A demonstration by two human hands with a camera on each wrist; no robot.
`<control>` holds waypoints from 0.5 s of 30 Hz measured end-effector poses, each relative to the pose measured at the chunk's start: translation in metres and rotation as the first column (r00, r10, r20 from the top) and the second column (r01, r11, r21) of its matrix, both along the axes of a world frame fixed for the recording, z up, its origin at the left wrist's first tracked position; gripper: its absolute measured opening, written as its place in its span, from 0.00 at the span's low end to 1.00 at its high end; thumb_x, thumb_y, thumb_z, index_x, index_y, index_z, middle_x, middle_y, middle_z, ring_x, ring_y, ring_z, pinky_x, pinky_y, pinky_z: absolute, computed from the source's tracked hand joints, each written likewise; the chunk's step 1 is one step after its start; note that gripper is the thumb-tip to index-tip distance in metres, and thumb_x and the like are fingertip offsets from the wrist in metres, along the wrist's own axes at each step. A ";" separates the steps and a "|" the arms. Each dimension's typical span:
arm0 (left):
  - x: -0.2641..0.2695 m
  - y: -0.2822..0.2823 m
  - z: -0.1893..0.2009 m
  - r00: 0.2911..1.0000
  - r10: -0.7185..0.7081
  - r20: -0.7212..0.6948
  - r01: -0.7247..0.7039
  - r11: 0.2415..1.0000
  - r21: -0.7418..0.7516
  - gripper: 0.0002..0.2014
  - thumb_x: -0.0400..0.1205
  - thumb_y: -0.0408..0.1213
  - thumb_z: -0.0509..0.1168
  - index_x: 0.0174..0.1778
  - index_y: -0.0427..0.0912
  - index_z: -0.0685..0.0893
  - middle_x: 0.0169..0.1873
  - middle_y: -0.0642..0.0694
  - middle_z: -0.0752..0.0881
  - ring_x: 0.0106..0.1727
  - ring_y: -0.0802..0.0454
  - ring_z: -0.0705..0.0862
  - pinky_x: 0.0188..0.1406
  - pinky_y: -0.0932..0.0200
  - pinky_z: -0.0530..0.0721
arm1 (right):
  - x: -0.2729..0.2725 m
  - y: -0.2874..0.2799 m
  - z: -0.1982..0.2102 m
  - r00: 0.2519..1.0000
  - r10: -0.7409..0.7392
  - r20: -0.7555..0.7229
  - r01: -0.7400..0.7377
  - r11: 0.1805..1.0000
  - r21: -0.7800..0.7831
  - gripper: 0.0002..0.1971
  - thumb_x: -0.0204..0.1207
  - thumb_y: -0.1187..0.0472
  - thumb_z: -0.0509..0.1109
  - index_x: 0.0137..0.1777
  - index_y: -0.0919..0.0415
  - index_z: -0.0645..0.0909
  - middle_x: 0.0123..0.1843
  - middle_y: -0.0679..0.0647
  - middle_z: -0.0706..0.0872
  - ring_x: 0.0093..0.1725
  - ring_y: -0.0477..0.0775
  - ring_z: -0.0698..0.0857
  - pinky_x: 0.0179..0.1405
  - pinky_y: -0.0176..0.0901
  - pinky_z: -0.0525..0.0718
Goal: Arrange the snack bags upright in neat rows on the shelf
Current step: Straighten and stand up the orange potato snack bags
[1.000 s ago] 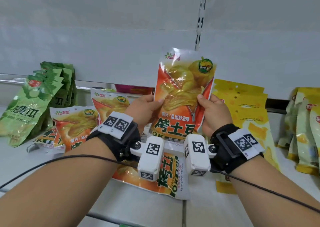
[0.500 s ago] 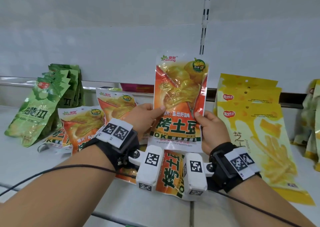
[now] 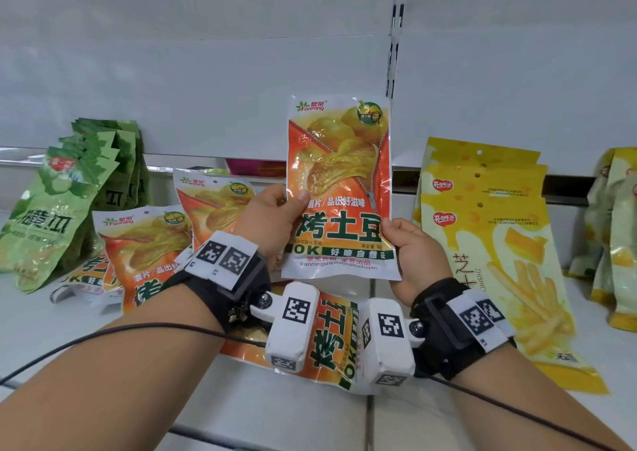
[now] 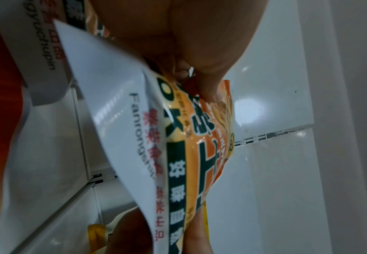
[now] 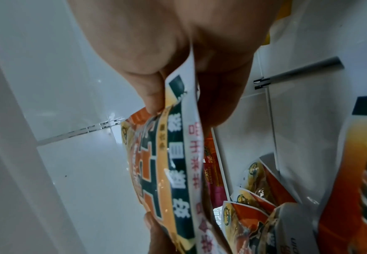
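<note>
I hold an orange roasted-potato snack bag point(image 3: 339, 181) upright above the white shelf point(image 3: 241, 412), its front facing me. My left hand point(image 3: 275, 219) pinches its left edge with thumb on the front. My right hand point(image 3: 410, 247) pinches its lower right corner. The same orange bag point(image 4: 191, 154) fills the left wrist view, and in the right wrist view this bag point(image 5: 165, 168) sits between thumb and fingers. Another orange bag point(image 3: 331, 343) lies flat under my wrists. Two more orange bags point(image 3: 144, 243) lean at the left.
Green snack bags point(image 3: 69, 202) stand in a leaning row at far left. Yellow cheese-stick bags point(image 3: 489, 243) lean in a stack right of the held bag. Pale yellow-green bags point(image 3: 617, 236) stand at far right. The white back panel point(image 3: 206, 71) rises behind.
The held orange bag has straightened from a tilt to upright and flattened out. My right hand slid down from its middle right edge to the lower right corner.
</note>
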State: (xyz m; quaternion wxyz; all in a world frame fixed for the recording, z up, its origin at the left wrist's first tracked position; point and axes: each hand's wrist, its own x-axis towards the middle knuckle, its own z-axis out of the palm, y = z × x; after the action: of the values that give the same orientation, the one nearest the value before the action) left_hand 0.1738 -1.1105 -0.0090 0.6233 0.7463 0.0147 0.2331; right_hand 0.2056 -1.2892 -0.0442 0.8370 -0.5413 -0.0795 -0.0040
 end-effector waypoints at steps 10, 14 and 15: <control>0.014 0.004 0.000 0.986 0.152 0.063 -0.143 0.982 -0.126 0.10 0.81 0.46 0.68 0.33 0.53 0.84 0.38 0.44 0.91 0.43 0.38 0.90 0.46 0.32 0.87 | -0.003 0.001 -0.001 0.981 0.183 -0.070 -0.182 0.983 0.016 0.07 0.77 0.56 0.67 0.50 0.59 0.79 0.41 0.56 0.91 0.39 0.54 0.90 0.35 0.44 0.87; 0.020 0.003 -0.001 0.978 0.177 0.109 -0.164 0.979 -0.124 0.12 0.81 0.46 0.68 0.31 0.51 0.81 0.35 0.46 0.90 0.40 0.41 0.90 0.43 0.37 0.88 | -0.006 0.008 -0.005 0.976 0.206 -0.073 -0.211 0.975 -0.070 0.09 0.74 0.71 0.70 0.50 0.60 0.80 0.35 0.55 0.91 0.32 0.50 0.89 0.32 0.39 0.87; 0.022 0.002 -0.002 0.979 0.168 0.113 -0.155 0.981 -0.113 0.13 0.81 0.46 0.68 0.30 0.52 0.82 0.32 0.50 0.90 0.37 0.45 0.90 0.38 0.42 0.88 | -0.006 0.009 -0.005 0.980 0.185 -0.070 -0.190 0.979 -0.077 0.09 0.74 0.74 0.69 0.48 0.61 0.80 0.33 0.55 0.90 0.30 0.49 0.89 0.30 0.38 0.87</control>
State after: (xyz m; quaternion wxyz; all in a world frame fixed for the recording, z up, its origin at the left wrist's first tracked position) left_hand 0.1953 -1.1082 -0.0111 0.6400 0.6935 0.0492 0.3271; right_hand 0.1999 -1.2801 -0.0493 0.8125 -0.5657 -0.1042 0.0950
